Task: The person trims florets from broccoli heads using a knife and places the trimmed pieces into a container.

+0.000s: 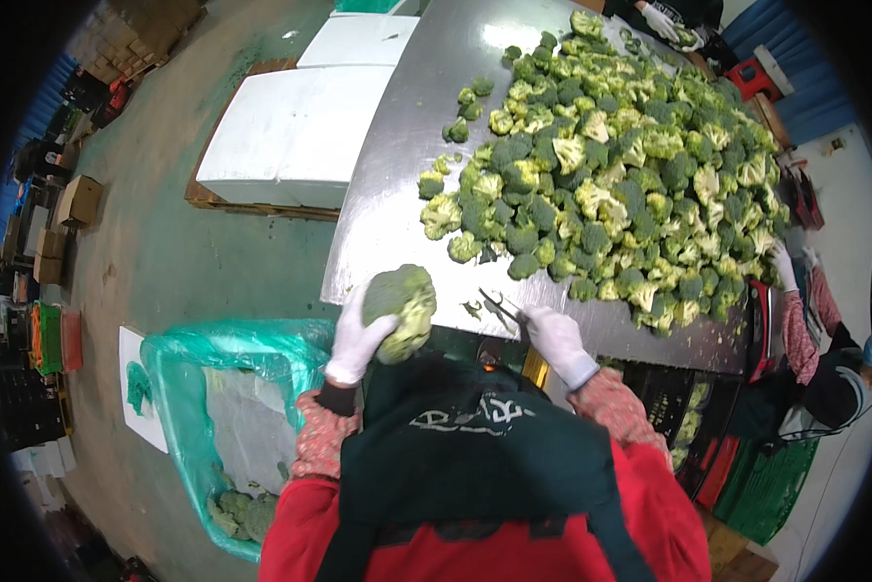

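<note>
In the head view my gloved left hand (356, 335) grips a large broccoli head (402, 309) above the near left corner of a stainless steel table (377, 211). Its green crown faces up and left, and its paler side faces right. My right hand (556, 340), also gloved in white, holds a tool with narrow dark and bright prongs (499, 304), perhaps a peeler or knife; its exact kind is unclear. Small leaf scraps (472, 308) lie on the metal beside its tip. Beyond both hands spreads a large heap of cut broccoli florets (610, 182).
Left of me stands a box lined with green plastic (181, 407), with broccoli (243, 515) at its bottom. White foam boxes (290, 131) rest on a wooden pallet (203, 190). Co-workers' gloved hands (783, 267) appear right and at the far end. Black crates (669, 407) stand under the table.
</note>
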